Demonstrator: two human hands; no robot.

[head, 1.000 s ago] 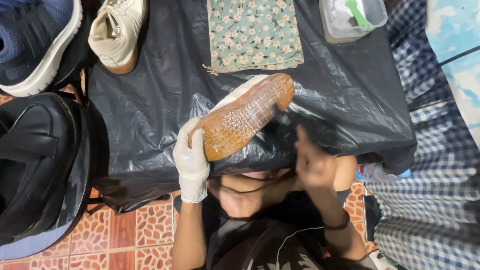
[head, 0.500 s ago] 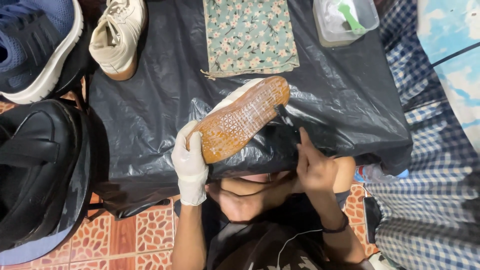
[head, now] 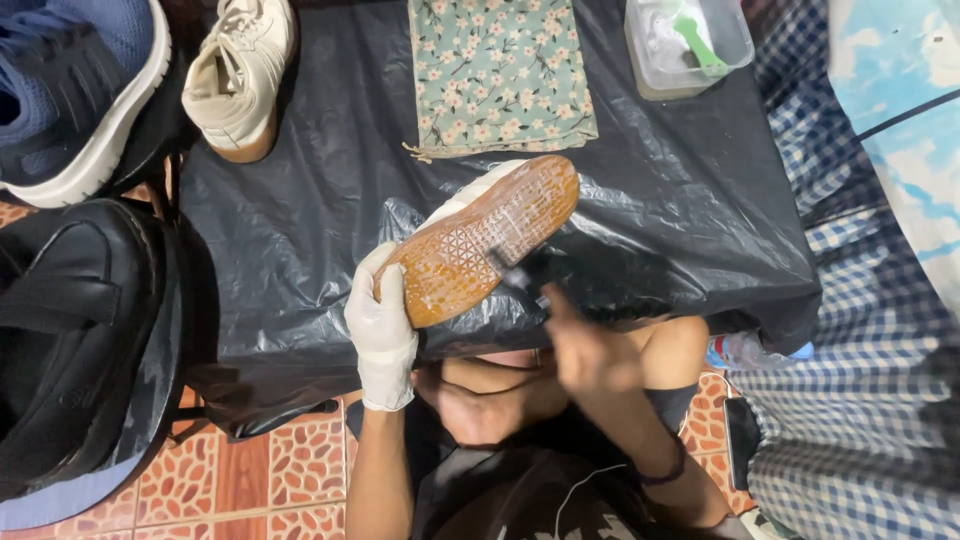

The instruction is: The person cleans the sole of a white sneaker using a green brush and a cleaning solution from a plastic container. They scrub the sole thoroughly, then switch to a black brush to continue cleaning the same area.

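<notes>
1. The left hand [head: 382,322], in a white glove, grips a cream sneaker [head: 480,240] at its heel, sole up, above the surface [head: 300,260] draped in black plastic.
2. The right hand [head: 590,350], bare and blurred, is closed on a dark brush [head: 515,275] whose head touches the wet tan sole.
3. A floral cloth [head: 500,75] lies beyond the sneaker, a clear plastic container [head: 690,45] to its right.
4. A second cream sneaker [head: 240,75] stands at the far left, beside a blue shoe [head: 75,95].
</notes>
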